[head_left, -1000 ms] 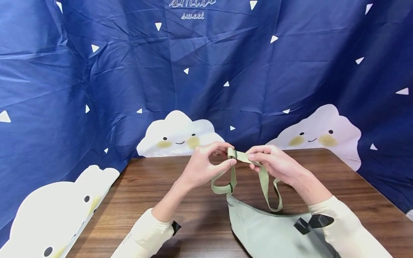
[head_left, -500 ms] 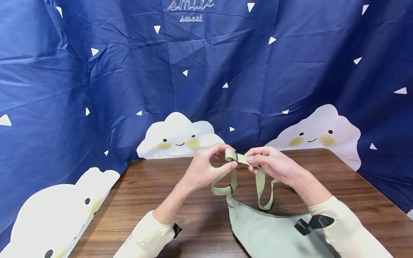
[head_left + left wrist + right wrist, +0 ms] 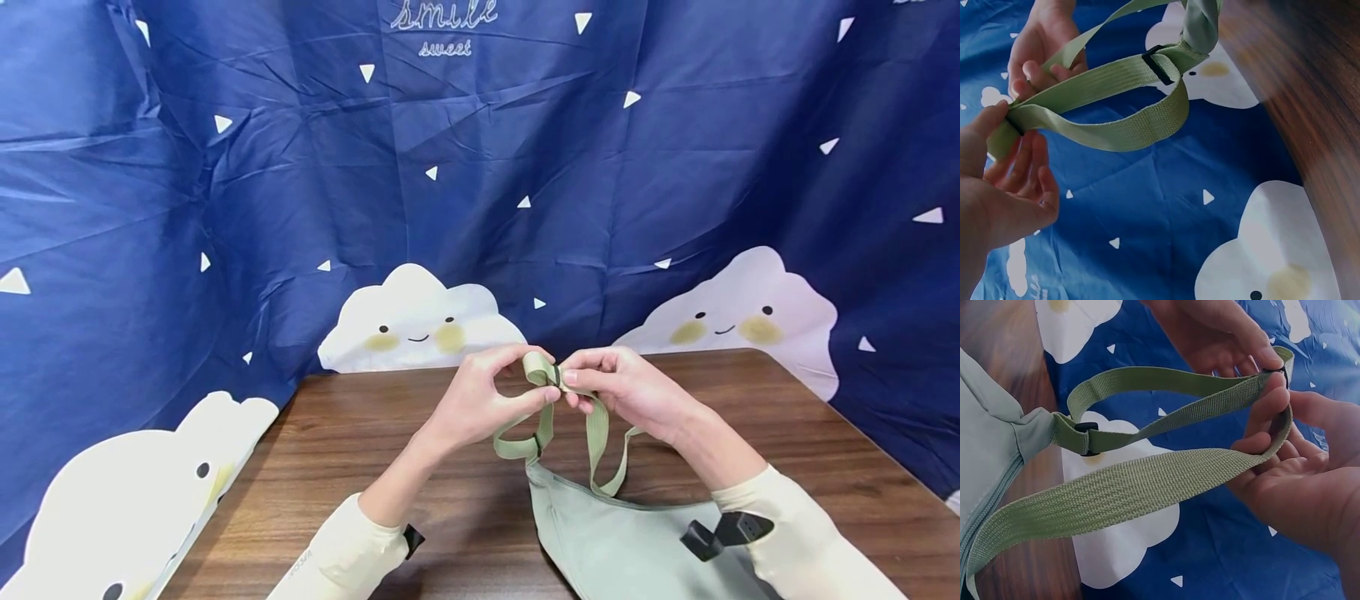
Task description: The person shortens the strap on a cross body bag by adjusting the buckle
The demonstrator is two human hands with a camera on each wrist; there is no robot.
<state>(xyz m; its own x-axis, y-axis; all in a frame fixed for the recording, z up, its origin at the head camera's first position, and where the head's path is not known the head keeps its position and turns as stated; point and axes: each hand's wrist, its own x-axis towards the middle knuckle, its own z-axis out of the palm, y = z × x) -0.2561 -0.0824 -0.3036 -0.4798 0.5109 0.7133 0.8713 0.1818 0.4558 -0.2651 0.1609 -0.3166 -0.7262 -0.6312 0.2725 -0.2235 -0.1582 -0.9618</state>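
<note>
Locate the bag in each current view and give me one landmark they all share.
Head: bag at the bottom edge, right of centre.
Left wrist: bag, one end only, at the top edge, right of centre.
Right wrist: bag along the left edge.
Landmark: the dark buckle nearest the bag.

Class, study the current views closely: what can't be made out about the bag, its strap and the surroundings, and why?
- Bag, lower end: head view, cut off by the bottom edge.
- Bag, right part: head view, partly behind the right sleeve.
- How the strap threads through the held buckle: right wrist view, fingers cover part.
- Left sleeve, lettering: head view, too small.
- Backdrop, top-right lettering: head view, cut off by the top edge.
</note>
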